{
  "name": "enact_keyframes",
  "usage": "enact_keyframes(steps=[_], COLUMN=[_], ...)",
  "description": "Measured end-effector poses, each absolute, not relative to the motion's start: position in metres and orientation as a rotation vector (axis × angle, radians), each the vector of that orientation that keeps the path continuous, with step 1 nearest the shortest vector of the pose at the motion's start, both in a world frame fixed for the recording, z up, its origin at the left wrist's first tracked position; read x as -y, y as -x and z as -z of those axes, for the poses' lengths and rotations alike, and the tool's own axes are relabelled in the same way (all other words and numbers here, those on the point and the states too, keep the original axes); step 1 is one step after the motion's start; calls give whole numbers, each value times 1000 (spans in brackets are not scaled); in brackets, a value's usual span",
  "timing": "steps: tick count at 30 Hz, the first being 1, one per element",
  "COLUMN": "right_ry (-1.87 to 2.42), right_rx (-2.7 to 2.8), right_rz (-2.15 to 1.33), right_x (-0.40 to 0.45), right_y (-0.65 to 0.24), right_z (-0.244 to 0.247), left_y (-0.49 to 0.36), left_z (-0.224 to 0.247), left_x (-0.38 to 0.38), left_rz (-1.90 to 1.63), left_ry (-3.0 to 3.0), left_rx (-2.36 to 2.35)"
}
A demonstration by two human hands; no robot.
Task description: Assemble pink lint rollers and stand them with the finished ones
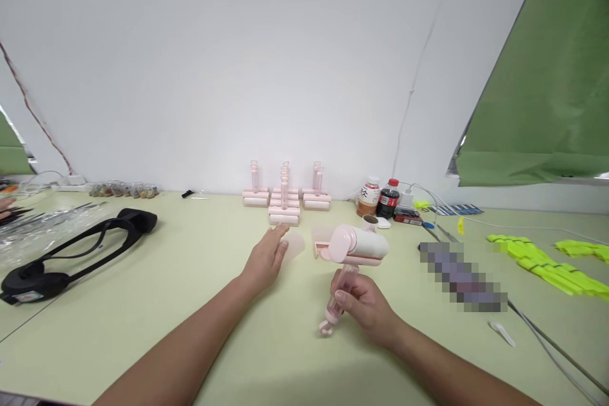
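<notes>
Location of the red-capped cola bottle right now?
Head view, right of centre: the cola bottle stands at the back of the table by the wall, just right of the white-capped bottle.

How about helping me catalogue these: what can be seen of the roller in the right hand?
The roller is pale pink, with a thick white cylinder, a rounded end cap and a translucent, plastic-looking handle ending in a small loop. The right hand grips the handle, holding it tilted, head up, over the table.
</notes>
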State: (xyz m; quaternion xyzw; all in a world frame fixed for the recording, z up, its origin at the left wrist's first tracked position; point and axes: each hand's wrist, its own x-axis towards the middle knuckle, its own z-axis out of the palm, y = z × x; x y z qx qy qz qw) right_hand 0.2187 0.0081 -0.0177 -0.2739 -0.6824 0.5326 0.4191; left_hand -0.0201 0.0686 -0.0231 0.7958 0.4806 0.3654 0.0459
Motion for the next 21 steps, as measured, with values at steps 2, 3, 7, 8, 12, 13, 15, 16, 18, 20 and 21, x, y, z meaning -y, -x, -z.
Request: enact_keyframes(steps=[2,3,7,8,12,13,15,16,18,20,21], right_ry=[698,705,727,737,804,831,883,901,916,931,944], right_rx=[1704,1701,1705,1716,1777,1801,1877,1925,2018,2078,2099], right_rz=[-1340,-1337,-1328,-1328,-1340,-1307,-1170,-1087,-975,-957,-962], right_x=[-9,-9,-10,-10,-9,-9,-10,-10,-10,-11,-11], right_y=[-219,-220,-221,-221,-223,-224,-226,-227,-228,-229,-229], right_z=[19,20,21,21,18,17,16,15,14,13,13], left_y=[19,18,19,20,20,20,19,18,16,14,13], left_z=[25,26,28,26,13,10,5,4,3,3,3], left_x=[-69,-69,-70,-71,-71,-70,-66,-64,-60,-55,-53], left_rz=[-968,-884,-675,-732,-1266,-1355,-1448,-1472,-1490,-1482,-1473], left_ry=[-2423,-2413,-2297,-2230,-1592,-1428,-1222,-1179,-1166,-1207,-1232], left_rx=[-1621,-1702,-1877,-1868,-1517,-1366,-1116,-1031,-940,-902,-893])
